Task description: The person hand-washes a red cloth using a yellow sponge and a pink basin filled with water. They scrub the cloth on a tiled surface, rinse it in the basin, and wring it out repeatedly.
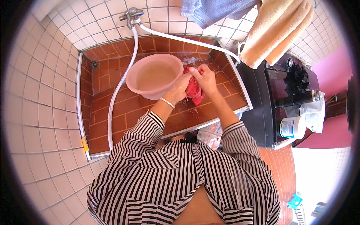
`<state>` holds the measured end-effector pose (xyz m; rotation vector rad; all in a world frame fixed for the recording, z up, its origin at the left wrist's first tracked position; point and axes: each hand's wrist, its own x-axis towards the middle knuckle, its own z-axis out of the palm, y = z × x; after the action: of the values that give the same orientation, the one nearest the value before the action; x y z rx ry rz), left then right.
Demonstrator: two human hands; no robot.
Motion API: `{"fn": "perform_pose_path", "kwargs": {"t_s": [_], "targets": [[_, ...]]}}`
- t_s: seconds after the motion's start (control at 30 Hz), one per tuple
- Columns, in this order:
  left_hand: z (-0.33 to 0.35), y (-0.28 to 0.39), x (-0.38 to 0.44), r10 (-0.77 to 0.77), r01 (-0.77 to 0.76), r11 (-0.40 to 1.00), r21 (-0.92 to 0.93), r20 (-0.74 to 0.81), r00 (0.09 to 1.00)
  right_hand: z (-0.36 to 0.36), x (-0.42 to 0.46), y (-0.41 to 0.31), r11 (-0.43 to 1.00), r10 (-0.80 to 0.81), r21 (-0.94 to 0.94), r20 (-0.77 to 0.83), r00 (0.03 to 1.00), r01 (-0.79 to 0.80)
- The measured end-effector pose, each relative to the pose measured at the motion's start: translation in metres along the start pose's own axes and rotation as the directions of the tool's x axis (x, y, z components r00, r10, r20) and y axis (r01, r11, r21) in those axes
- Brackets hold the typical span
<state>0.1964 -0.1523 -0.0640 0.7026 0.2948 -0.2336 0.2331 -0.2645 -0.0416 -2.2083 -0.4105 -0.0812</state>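
Note:
A wet red cloth (194, 89) is bunched between my two hands, its lower end hanging down. My left hand (180, 87), with a pale bangle at the wrist, grips it from the left. From the right, my right hand (206, 78) has its fingers wrapped around the upper part. Just left of the cloth stands a pink plastic basin (132, 81) holding cloudy water. Under both lies the brown-tiled floor of a sink (118, 104). White suds (192, 60) sit on the tiles behind my hands.
A white hose (114, 98) curves from the wall tap (132, 17) across the sink. Another white hose (191, 40) runs right. A blue towel (219, 11) and a yellow towel (277, 31) hang overhead. On the right, a black washing machine (257, 104) carries a white tub (292, 128).

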Motion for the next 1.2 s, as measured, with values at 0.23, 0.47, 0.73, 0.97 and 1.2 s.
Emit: {"fn": "perform_pose_path", "kwargs": {"t_s": [0.23, 0.47, 0.73, 0.97, 1.2], "targets": [[-0.015, 0.053, -0.014, -0.111, -0.113, 0.78, 0.616, 0.314, 0.943, -0.059, 0.002, -0.021, 0.839, 0.021, 0.421, 0.608, 0.794, -0.345], [-0.026, 0.068, -0.037, -0.308, -0.188, 0.481, 0.856, 0.366, 0.878, -0.122, 0.018, -0.041, 0.397, 0.225, 0.883, 0.171, 0.959, -0.25], [-0.039, -0.004, -0.007, 0.084, -0.049, 0.972, -0.229, 0.142, 0.986, 0.01, -0.026, -0.031, 0.904, -0.193, 0.368, -0.108, 0.975, 0.22], [-0.032, -0.035, 0.004, -0.265, 0.255, 0.848, -0.464, 0.043, 0.963, 0.035, -0.017, -0.007, 0.987, -0.157, -0.057, -0.08, 0.984, 0.153], [-0.063, -0.03, 0.021, -0.106, 0.117, 0.975, -0.187, 0.069, 0.992, 0.054, -0.051, -0.032, 0.89, -0.448, 0.014, -0.15, 0.881, 0.455]]}}
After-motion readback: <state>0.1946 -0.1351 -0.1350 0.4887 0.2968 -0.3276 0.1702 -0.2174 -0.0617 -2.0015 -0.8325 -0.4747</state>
